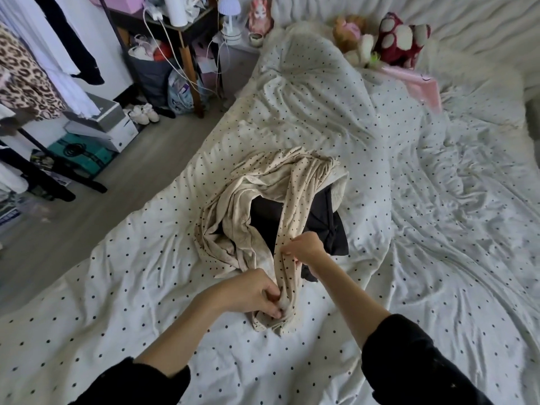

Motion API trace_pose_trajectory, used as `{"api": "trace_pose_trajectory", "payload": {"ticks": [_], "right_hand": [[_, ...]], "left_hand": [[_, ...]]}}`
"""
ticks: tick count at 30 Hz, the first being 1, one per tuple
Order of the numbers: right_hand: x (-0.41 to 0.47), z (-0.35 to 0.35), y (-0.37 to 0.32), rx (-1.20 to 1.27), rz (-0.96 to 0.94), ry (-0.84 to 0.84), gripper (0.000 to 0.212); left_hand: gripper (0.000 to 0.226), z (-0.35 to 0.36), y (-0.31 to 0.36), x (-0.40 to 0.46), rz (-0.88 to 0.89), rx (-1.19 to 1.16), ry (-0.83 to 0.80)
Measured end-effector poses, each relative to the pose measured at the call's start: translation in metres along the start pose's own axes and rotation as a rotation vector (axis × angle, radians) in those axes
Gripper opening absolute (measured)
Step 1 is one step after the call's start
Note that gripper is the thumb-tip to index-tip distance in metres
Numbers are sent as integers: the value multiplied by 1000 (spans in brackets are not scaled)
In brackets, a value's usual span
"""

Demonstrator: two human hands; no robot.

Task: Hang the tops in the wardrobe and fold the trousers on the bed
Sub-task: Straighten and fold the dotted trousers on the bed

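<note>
**Both hands on the beige dotted garment, mid-bed**

The bed (409,229), under a white sheet with small dark dots, fills most of the view; its left edge runs diagonally from the near left up toward the side table (187,30), with bare grey floor (96,200) beyond it; broad stretches of rumpled sheet lie open to the right of the clothes and along the near edge; the plush toys (400,39) sit well apart at the far end.

The beige dotted garment (251,206) lies crumpled near the bed's middle, closer to the left edge; thin, soft cloth with tiny dark dots, bunched in long folds; it drapes over a dark garment (324,226), which shows through a gap and pokes out on the right side; whether either is a top or trousers cannot be told.

The left hand (251,290) grips the gathered near end of the beige cloth, fingers curled round it; the right hand (304,247) pinches a raised strip of the same cloth just beyond, fingers closed upon it.
</note>
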State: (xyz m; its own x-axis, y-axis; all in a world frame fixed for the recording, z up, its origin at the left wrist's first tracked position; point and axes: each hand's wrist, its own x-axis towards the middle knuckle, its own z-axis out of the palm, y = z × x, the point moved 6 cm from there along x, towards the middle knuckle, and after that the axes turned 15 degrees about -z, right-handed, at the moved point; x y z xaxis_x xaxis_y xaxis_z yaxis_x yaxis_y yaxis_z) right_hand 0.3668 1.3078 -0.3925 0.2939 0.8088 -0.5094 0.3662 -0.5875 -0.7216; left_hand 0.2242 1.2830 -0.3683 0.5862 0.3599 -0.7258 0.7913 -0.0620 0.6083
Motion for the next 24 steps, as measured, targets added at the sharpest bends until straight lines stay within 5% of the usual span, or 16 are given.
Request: {"api": "trace_pose_trajectory", "payload": {"ticks": [4, 6, 9, 13, 18, 24], "right_hand": [[-15, -4, 22, 128, 33, 2, 16], [-32, -12, 26, 139, -38, -40, 15], [-67, -26, 30, 118, -146, -114, 18], [-107, -29, 40, 67, -226, -267, 24], [-130, -44, 71, -39, -207, -345, 26], [-101, -77, 93, 414, 60, 67, 57]], "left_hand": [[24, -4, -4, -5, -59, 64, -34], [16, -27, -2, -5, -81, -118, 189], [43, -64, 2, 7, -152, -419, 528], [76, -42, 33, 47, -301, -398, 347], [12, -8, 59, 60, -181, -381, 459], [27, 29, 69, 2, 54, 70, -17]]}}
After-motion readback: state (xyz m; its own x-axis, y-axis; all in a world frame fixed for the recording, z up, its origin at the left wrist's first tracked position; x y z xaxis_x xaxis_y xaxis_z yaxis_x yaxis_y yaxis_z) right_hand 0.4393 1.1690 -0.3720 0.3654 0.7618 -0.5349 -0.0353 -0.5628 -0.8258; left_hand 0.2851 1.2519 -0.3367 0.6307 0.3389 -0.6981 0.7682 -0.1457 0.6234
